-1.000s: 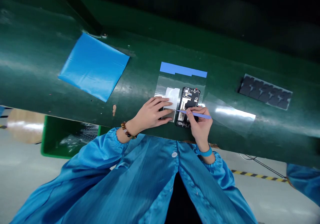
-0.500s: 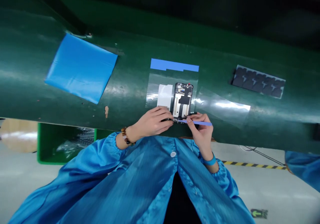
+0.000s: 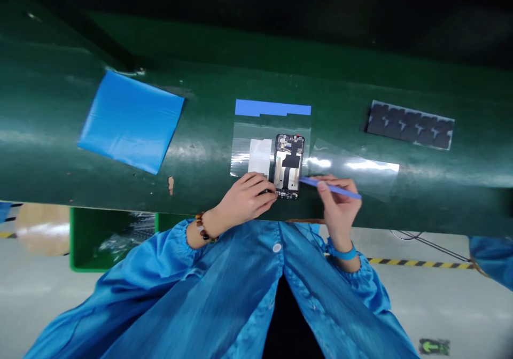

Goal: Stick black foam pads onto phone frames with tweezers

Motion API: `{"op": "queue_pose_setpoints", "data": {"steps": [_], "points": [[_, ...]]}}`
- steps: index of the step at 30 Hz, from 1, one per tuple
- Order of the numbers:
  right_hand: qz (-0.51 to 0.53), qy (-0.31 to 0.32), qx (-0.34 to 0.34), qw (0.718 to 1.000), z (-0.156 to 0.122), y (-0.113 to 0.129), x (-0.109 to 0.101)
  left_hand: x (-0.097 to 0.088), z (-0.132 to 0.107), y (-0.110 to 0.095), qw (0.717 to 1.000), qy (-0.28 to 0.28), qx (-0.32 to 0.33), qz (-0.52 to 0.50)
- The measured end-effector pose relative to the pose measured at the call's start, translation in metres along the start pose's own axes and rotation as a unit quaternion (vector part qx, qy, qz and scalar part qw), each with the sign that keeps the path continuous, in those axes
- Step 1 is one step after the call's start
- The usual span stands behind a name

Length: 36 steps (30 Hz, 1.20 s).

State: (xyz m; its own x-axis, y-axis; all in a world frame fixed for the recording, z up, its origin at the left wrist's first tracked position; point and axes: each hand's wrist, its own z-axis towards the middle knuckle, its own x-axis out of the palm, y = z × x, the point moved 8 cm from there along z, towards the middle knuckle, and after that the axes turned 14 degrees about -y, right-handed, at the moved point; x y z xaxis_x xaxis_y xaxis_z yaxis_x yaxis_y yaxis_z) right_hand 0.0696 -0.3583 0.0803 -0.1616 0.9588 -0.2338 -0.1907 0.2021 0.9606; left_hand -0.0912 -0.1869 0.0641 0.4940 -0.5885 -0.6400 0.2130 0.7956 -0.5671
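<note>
An opened smartphone (image 3: 294, 161), its circuit board and inner plate bare, lies on a clear sheet with a blue strip (image 3: 272, 107) along the top. My left hand (image 3: 252, 196) is closed at the phone's lower left corner, fingertips gripping its edge. To the right of the phone, my right hand (image 3: 340, 201) pinches slim purple-blue tweezers (image 3: 336, 189). Their tip points left at the phone's right edge; whether it touches cannot be made out. A white rectangular piece (image 3: 259, 156) lies just left of the phone, partly covered by my left fingers.
On the green table (image 3: 208, 134) lie a blue sheet (image 3: 132, 121) at left, a transparent film (image 3: 360, 172) at right, and a tray of dark pieces (image 3: 411, 125) farther right. A green bin (image 3: 86, 269) stands below the table's front edge. Another person's blue sleeve (image 3: 491, 260) shows at right.
My right hand has moved right, away from the phone's bottom end, carrying the tweezers. The phone's lower end is now more exposed. My left hand stays at the lower left corner.
</note>
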Motion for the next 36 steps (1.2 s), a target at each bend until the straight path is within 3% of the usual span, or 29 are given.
{"op": "queue_pose_setpoints", "data": {"steps": [4, 10, 14, 16, 18, 21, 23, 25, 28, 30, 32, 36], "points": [[-0.057, -0.131, -0.078, 0.987, 0.042, 0.004, -0.03, 0.017, 0.024, 0.001, 0.992, -0.03, -0.109, 0.06], [-0.062, -0.124, -0.082, 0.987, 0.065, -0.012, -0.031, 0.052, 0.058, -0.005, 0.976, -0.051, -0.173, 0.122], [-0.032, -0.147, -0.074, 0.986, 0.062, -0.019, -0.037, 0.047, 0.059, -0.007, 0.975, -0.093, -0.165, 0.117], [-0.018, -0.161, -0.071, 0.984, 0.062, -0.02, -0.04, 0.039, 0.068, -0.005, 0.977, -0.114, -0.166, 0.064], [-0.013, -0.173, -0.064, 0.983, 0.062, -0.021, -0.043, 0.026, 0.089, 0.009, 0.972, -0.149, -0.182, -0.023], [-0.006, -0.173, -0.051, 0.984, 0.063, -0.023, -0.043, 0.009, 0.147, 0.063, 0.955, -0.205, -0.192, -0.099], [-0.003, -0.161, -0.043, 0.986, 0.063, -0.023, -0.041, 0.004, 0.195, 0.121, 0.948, -0.236, -0.203, -0.071], [-0.007, -0.148, -0.037, 0.988, 0.062, -0.023, -0.037, 0.002, 0.237, 0.188, 0.926, -0.273, -0.257, -0.04], [-0.021, -0.132, -0.035, 0.99, 0.062, -0.024, -0.033, 0.001, 0.276, 0.266, 0.885, -0.322, -0.338, -0.003], [-0.025, -0.132, -0.038, 0.99, 0.061, -0.025, -0.033, -0.003, 0.287, 0.292, 0.873, -0.345, -0.345, 0.017], [-0.035, -0.139, -0.048, 0.989, 0.061, -0.025, -0.034, -0.011, 0.286, 0.305, 0.874, -0.358, -0.328, 0.031], [-0.069, -0.132, -0.074, 0.986, 0.058, -0.025, -0.035, -0.042, 0.25, 0.328, 0.883, -0.339, -0.317, 0.072]]}}
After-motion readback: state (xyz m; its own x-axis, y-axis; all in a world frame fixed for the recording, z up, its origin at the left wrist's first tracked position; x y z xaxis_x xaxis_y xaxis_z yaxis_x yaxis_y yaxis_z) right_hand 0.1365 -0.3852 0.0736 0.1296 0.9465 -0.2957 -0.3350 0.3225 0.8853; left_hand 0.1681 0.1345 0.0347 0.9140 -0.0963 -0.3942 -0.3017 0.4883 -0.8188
